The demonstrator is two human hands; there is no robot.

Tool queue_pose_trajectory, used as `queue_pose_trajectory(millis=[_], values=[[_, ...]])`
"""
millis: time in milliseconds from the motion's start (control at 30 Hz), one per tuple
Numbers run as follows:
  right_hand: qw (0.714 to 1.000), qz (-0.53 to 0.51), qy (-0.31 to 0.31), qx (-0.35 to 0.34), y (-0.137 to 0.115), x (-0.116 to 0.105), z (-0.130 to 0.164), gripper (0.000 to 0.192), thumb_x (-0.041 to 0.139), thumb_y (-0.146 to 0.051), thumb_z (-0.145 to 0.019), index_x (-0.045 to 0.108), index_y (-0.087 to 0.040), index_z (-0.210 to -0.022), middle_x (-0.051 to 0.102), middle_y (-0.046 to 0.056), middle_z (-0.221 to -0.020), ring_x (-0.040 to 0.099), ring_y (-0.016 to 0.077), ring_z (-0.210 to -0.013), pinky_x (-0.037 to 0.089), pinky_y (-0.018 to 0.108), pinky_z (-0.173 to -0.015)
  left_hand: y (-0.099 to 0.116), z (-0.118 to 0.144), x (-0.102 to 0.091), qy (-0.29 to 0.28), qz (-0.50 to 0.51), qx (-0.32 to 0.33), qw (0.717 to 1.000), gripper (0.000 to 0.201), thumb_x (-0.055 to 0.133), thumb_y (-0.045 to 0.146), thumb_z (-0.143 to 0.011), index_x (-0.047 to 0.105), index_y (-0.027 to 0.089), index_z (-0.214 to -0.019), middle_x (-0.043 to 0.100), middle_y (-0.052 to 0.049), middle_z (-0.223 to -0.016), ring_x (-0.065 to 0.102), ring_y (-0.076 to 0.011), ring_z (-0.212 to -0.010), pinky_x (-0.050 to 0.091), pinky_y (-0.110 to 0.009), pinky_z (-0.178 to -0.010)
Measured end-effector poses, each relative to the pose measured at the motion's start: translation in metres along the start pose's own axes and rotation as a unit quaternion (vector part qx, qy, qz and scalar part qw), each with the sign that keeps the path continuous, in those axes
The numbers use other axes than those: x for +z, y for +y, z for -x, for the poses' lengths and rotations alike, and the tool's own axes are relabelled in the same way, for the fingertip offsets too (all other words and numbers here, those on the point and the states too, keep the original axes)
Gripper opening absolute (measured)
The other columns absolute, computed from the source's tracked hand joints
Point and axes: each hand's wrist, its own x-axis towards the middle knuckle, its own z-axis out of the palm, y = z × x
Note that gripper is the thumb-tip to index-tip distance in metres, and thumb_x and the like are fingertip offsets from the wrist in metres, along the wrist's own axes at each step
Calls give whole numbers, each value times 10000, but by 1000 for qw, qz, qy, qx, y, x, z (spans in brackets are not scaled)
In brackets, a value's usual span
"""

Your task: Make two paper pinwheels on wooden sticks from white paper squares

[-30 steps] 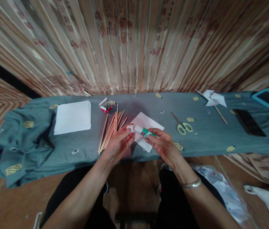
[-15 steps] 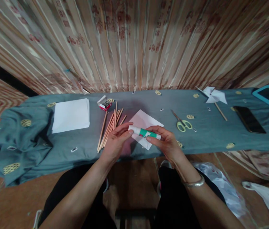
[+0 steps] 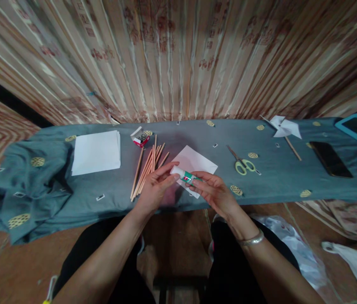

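Both hands [image 3: 184, 185] on green-labelled glue stick [image 3: 186, 175]

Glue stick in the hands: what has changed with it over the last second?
Both hands kept hold of the glue stick. The right hand slid along it, covering more of the green label; the left hand stayed at the white cap end. Paper, sticks and scissors lie unchanged.

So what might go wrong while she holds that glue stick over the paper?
The white-and-green glue stick sits between both hands, left hand at its cap end, right hand on the body. Glue might smear the folded white paper beneath. An elbow could scatter the loose wooden sticks nearby.
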Motion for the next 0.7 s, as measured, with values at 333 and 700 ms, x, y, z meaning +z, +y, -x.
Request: queue_pose_trajectory(millis=[333,700], values=[[985,-107,-78,115,11,9,3,308,800,-380,-706,716,-139,-878,713,34,-750,617,81,-581,483,167,-512,8,5,-1,-24,-18,47,998,331,826,208,-629,767,211,-955,734,-14,-877,617,-134,-789,481,-263,-814],[962,-174,-150,149,15,26,10,292,694,-435,-810,701,-164,-917,683,8,-743,585,64,-566,483,137,-481,10,20,11,-1,14,54,998,443,846,293,-622,723,205,-1039,714,-5,-841,608,-114,-730,468,-225,-740]])
